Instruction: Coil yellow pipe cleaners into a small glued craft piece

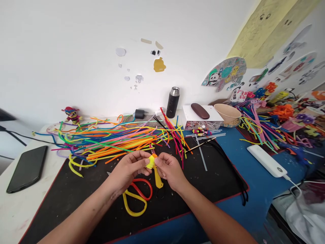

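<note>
My left hand [129, 167] and my right hand [169, 169] meet above a black mat [208, 179]. Both pinch a small yellow and orange pipe-cleaner piece [151, 161] between their fingertips. A yellow stem hangs down from it over the mat. Right below the hands lie scissors with red and yellow handles [137, 196]. Behind the hands spreads a big heap of coloured pipe cleaners [111, 139].
A black phone [27, 168] lies at the left on the white table. At the back stand a black flask [173, 102], a white box [203, 118] with a dark case on it, and a bowl [228, 114]. A white power bank [266, 160] and more craft pieces fill the right.
</note>
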`<action>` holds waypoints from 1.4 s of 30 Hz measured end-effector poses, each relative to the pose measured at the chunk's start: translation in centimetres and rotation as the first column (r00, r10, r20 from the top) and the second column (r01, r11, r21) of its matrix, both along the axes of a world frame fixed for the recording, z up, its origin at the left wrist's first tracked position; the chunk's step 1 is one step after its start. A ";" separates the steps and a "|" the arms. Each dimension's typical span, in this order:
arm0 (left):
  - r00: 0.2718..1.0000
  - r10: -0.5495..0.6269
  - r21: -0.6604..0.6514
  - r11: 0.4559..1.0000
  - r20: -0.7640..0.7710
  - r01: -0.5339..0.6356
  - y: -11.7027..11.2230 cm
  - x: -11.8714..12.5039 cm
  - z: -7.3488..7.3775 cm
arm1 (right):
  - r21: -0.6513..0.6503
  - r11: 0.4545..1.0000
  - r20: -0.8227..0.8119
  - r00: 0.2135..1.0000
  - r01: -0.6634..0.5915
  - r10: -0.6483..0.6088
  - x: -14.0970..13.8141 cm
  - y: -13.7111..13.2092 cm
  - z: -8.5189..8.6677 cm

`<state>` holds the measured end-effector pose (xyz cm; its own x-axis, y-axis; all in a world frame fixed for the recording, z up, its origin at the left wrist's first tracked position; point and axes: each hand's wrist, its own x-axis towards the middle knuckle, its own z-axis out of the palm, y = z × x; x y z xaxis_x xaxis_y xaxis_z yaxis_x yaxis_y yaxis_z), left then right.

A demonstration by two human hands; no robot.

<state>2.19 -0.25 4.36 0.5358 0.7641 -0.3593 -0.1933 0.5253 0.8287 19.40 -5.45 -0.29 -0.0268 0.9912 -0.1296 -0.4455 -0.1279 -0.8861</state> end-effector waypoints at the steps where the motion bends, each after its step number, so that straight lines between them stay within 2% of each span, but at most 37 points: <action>1: 1.000 -0.009 -0.018 1.000 0.012 0.010 0.0 0.0 0.0 | -0.001 1.000 -0.002 1.000 -0.004 0.004 0.0 0.0 -0.1; 11: 0.992 -0.063 -0.141 0.987 0.113 0.079 -0.1 0.0 -0.3 | -0.019 0.999 -0.025 0.999 -0.027 0.026 0.0 0.1 -0.1; 20: 0.992 -0.081 -0.068 0.994 0.093 0.087 -0.3 0.2 -0.2 | -0.048 0.999 -0.080 0.997 0.013 -0.017 -0.1 0.1 -0.1; 29: 0.994 -0.109 0.027 0.994 -0.014 0.109 -0.2 0.0 0.3 | -0.057 0.998 -0.056 0.998 -0.001 -0.003 0.0 0.2 -0.2; 42: 0.993 -0.104 0.014 0.994 -0.047 0.105 -0.3 0.0 -0.1 | -0.063 0.998 -0.032 0.999 -0.011 0.009 -0.3 0.0 0.2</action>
<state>2.17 -0.53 4.30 0.5961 0.7110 -0.3730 -0.0997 0.5265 0.8443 19.06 -5.49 -0.04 -0.0417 0.9807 -0.1911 -0.4715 -0.1880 -0.8616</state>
